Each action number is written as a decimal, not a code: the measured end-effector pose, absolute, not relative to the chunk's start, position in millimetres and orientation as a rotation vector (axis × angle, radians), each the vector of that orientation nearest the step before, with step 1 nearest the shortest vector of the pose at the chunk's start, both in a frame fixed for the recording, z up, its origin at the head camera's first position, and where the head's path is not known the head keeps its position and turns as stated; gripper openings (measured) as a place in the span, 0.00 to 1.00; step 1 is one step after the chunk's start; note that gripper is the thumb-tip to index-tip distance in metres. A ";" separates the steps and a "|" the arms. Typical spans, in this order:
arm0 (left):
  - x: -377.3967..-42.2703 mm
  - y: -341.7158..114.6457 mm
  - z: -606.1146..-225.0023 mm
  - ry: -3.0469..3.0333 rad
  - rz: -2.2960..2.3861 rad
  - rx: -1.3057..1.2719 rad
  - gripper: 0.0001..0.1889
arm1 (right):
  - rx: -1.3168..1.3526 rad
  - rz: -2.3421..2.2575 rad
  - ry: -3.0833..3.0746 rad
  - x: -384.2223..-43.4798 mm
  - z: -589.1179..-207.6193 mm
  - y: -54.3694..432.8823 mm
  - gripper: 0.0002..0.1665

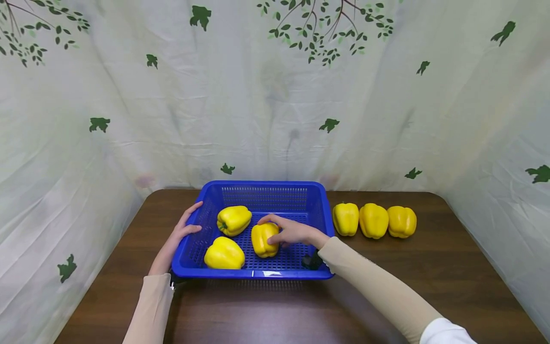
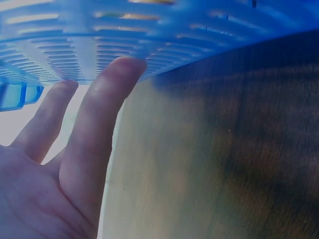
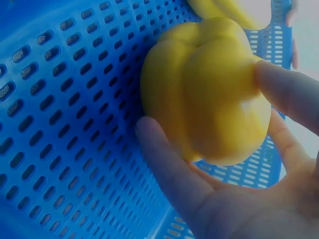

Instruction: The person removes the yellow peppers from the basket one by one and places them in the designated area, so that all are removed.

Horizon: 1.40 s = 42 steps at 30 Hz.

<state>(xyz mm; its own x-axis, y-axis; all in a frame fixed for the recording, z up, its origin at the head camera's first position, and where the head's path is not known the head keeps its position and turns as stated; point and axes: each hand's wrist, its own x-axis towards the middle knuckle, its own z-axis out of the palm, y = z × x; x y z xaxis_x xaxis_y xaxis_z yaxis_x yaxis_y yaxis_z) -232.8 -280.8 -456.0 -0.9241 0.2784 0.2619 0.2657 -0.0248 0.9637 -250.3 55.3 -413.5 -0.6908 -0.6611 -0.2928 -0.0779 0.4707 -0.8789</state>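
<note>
A blue plastic basket (image 1: 266, 183) stands on the table with several yellow bell peppers in or near it. Inside, my right hand (image 1: 294, 232) holds one yellow bell pepper (image 1: 263, 240) between thumb and fingers, as the right wrist view shows around the pepper (image 3: 209, 94). To its left lie a bell pepper (image 1: 234, 220) at the back and another (image 1: 224, 253) at the front. My left hand (image 1: 178, 236) rests against the basket's left side. In the left wrist view, its nearly straight fingers (image 2: 92, 129) touch the slotted outer wall (image 2: 164, 50).
Right of the basket, three more yellow bell peppers stand in a row: one (image 1: 345, 220) beside the rim, one (image 1: 373, 221) in the middle, one (image 1: 401, 222) at the end. A leaf-patterned cloth (image 1: 275, 119) hangs behind the brown wooden table (image 1: 429, 277).
</note>
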 end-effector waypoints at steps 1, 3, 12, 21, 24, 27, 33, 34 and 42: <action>-232.8 -280.8 -456.1 2.190 2.157 0.611 0.34 | -0.609 -1.216 2.099 -250.4 -413.4 55.5 0.26; -232.5 -280.6 -456.0 2.190 2.157 0.606 0.34 | -0.603 -1.229 2.111 -250.4 -412.4 56.2 0.26; -231.9 -280.2 -455.1 2.198 2.150 0.571 0.34 | -0.518 -1.396 2.102 -250.2 -406.1 60.4 0.27; -231.1 -279.7 -453.8 2.202 2.145 0.543 0.34 | -0.511 -1.574 2.021 -254.0 -403.0 64.2 0.30; -231.4 -280.0 -454.4 2.194 2.151 0.548 0.34 | -0.517 -1.603 2.013 -253.8 -400.9 66.5 0.31; -231.5 -280.4 -454.9 2.183 2.158 0.562 0.33 | -0.527 -1.632 1.997 -253.8 -398.6 69.1 0.31; -231.6 -280.6 -455.6 2.187 2.159 0.573 0.34 | -0.541 -1.676 1.963 -251.6 -389.6 76.8 0.31; -231.6 -280.5 -455.5 2.191 2.157 0.572 0.34 | -0.542 -1.684 1.955 -251.2 -388.1 78.1 0.32; -231.7 -280.2 -454.9 2.182 2.153 0.562 0.34 | -0.535 -1.730 1.932 -250.1 -379.9 87.7 0.30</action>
